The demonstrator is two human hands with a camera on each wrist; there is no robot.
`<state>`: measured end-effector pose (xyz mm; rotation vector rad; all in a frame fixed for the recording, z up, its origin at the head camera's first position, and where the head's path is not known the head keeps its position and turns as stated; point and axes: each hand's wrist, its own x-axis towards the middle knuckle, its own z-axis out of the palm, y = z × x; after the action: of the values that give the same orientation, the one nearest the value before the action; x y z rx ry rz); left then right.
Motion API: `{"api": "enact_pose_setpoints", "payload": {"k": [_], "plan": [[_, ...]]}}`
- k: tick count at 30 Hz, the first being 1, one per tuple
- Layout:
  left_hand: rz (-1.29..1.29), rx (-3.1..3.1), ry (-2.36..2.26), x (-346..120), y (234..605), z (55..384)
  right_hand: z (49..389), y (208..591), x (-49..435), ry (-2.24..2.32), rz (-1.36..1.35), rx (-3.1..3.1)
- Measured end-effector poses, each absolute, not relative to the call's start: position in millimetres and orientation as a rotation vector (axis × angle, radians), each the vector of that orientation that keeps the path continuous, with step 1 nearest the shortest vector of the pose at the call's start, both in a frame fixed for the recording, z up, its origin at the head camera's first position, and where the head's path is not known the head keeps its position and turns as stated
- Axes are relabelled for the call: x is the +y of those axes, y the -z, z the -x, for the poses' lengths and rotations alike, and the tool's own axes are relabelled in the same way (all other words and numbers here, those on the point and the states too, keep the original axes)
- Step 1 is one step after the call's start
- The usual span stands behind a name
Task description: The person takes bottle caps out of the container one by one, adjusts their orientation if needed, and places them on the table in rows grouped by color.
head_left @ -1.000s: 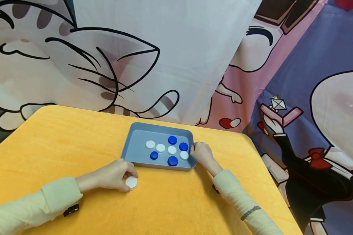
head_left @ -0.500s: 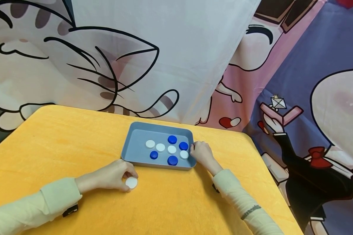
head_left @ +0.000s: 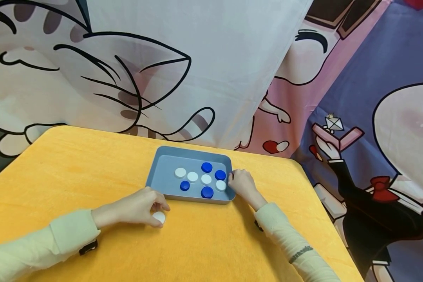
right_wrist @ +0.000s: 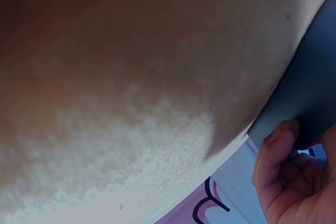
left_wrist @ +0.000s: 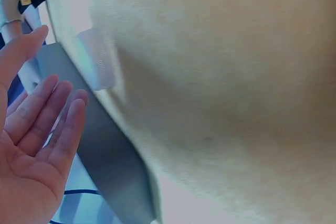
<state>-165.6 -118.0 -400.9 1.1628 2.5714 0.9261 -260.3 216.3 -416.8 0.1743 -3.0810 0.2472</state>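
Observation:
My left hand [head_left: 139, 207] hovers over the table by the tray's near left corner, thumb and fingers spread apart. Just past its thumb lies a white bottle cap [head_left: 159, 217], partly covered by the hand in the head view. In the left wrist view this ridged cap [left_wrist: 96, 59] stands off from the fingertips [left_wrist: 80, 95], beside the tray's wall. My right hand [head_left: 243, 186] pinches the right edge of the blue-grey tray [head_left: 162, 172]. In the right wrist view its fingers [right_wrist: 278, 148] are curled at the tray's wall [right_wrist: 307, 72].
Inside the tray lie several white caps [head_left: 192, 177] and several blue caps [head_left: 207, 192], mostly toward its right half. A yellow cloth covers the table [head_left: 81, 168]. Printed cartoon curtains [head_left: 225, 70] hang right behind the table's far edge and along its right side.
My left hand has loosened its fingers from the white cap and shifted slightly up and right. The cap stays at nearly the same spot on the table. My right hand and the tray hold still.

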Motion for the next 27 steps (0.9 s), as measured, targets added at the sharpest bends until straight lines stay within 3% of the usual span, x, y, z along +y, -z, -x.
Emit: {"api": "enact_pose_setpoints", "payload": {"k": [27], "plan": [[-1.128, 2.634, -1.030, -77, 358, 202, 260, 417, 216, -0.232, -0.174, -3.088]]}}
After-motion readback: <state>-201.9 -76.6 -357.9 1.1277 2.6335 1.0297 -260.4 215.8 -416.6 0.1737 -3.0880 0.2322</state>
